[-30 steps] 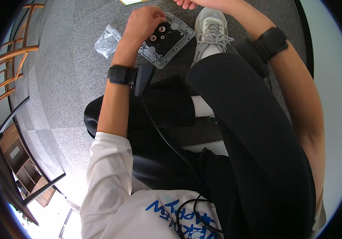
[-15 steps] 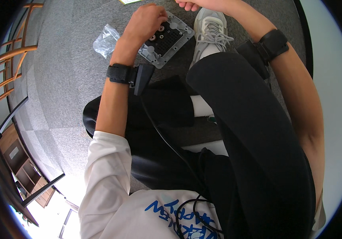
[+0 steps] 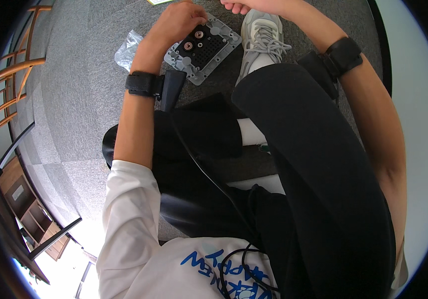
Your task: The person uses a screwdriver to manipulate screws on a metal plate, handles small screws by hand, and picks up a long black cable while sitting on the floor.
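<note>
Grey plate [image 3: 208,53], twelve o'clock: left hand [image 3: 179,20] edged toward nine, baring two rings [image 3: 188,46]; I can't tell if it or right hand [image 3: 239,6] grips.

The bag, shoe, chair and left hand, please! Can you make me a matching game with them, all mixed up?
Things:
1. Bag
2. Shoe
3. Chair
4. Left hand

Clues:
A. Brown and wooden, near the picture's left edge
B. Partly covering the grey-and-black plate
C. See-through and crumpled
D. Pale with laces, to the right of the plate

Right pairs: 1-C, 2-D, 3-A, 4-B
</note>
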Action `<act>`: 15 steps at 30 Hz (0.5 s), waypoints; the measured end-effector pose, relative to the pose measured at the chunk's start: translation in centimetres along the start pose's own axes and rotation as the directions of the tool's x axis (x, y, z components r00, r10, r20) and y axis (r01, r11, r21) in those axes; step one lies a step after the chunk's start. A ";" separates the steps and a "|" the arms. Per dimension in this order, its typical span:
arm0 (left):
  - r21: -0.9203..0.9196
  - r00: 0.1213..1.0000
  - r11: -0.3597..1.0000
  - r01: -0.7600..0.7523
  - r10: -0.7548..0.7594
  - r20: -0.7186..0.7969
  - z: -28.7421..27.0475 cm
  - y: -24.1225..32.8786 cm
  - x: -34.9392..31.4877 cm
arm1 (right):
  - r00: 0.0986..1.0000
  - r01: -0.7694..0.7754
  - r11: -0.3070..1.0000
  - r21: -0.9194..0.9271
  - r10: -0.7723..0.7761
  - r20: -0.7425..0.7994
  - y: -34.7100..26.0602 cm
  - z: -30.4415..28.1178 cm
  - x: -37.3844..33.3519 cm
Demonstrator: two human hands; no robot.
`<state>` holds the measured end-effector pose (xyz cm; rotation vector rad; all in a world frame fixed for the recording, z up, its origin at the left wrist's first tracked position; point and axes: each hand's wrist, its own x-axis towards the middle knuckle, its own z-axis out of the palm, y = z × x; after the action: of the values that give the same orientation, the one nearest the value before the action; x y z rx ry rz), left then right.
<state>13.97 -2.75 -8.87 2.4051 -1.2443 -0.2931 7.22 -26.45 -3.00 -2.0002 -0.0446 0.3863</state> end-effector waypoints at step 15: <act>-0.048 0.999 0.998 -0.035 0.035 0.011 -0.5 -0.2 -0.2 | 1.000 0.000 1.000 -0.013 0.001 0.029 0.3 0.2 0.0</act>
<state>14.18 -2.33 -8.57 2.3418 -1.2689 -0.3229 7.14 -26.41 -3.35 -2.0077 -0.0651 0.4167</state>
